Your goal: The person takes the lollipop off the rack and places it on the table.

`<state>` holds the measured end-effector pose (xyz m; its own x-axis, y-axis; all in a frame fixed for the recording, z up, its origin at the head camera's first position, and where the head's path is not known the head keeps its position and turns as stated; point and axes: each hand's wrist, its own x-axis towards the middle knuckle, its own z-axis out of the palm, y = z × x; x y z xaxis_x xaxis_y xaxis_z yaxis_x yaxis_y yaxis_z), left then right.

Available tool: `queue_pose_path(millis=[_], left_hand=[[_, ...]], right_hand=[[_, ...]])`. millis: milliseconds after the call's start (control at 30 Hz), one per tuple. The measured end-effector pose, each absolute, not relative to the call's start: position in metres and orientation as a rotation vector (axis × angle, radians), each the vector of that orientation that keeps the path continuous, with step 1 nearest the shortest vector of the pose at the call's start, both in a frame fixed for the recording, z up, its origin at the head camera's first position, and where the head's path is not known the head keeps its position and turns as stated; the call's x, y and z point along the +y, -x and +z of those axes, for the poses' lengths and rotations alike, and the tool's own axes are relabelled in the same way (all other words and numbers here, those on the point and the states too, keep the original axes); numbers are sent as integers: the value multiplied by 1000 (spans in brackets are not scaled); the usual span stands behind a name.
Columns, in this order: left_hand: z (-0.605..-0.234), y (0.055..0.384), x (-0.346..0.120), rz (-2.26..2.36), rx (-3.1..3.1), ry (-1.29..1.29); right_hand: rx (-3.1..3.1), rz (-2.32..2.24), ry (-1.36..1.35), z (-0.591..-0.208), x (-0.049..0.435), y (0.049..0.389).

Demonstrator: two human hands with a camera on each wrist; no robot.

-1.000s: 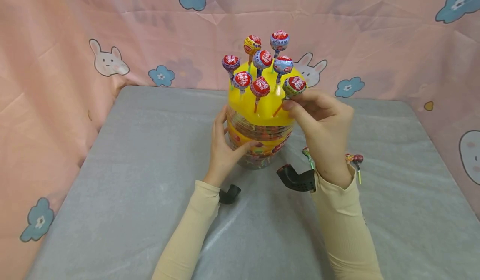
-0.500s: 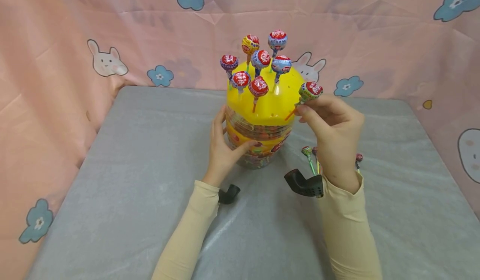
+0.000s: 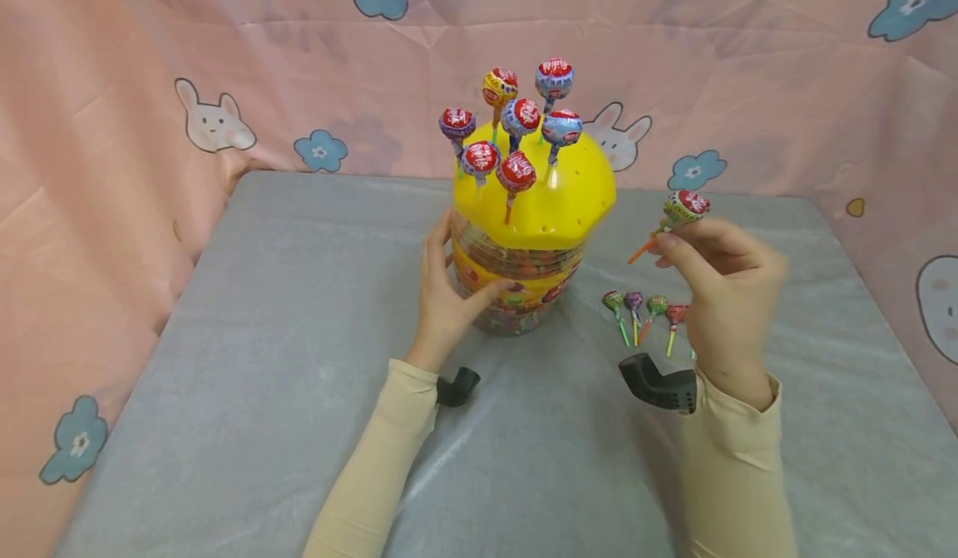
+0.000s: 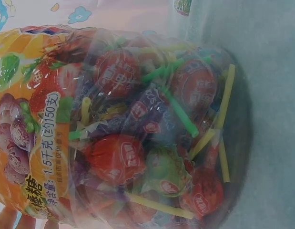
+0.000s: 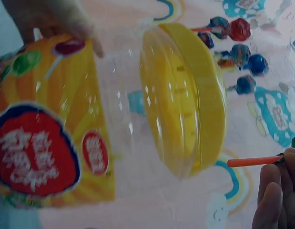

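My left hand grips the side of a clear plastic candy jar, thumb in front and fingers round the left. The jar stands upright under a yellow lid with small holes. Several wrapped lollipops stick up from the lid's left and back. To the right of the jar, my right hand pinches a green-and-red lollipop just below its candy, the orange stick pointing down toward the lid. In the left wrist view, more lollipops fill the jar's lower part behind clear plastic.
Several loose lollipops lie in a row on the grey cloth, right of the jar and partly behind the right hand. A pink curtain with rabbits and flowers hangs behind the table.
My right hand has carried the green-and-red lollipop away from the lid, to the right and slightly down, baring holes at the lid's front. The left hand keeps its hold on the jar.
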<state>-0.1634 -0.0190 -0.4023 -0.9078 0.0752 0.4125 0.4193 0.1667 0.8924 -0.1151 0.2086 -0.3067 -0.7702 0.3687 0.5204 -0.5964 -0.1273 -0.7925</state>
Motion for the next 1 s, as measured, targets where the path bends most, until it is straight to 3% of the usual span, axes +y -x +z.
queue_pose_path(millis=[1000], left_hand=[[-403,164,-19,-1785,-2189,465]], right_hand=[[-1489,2013,106,-353,307,85]])
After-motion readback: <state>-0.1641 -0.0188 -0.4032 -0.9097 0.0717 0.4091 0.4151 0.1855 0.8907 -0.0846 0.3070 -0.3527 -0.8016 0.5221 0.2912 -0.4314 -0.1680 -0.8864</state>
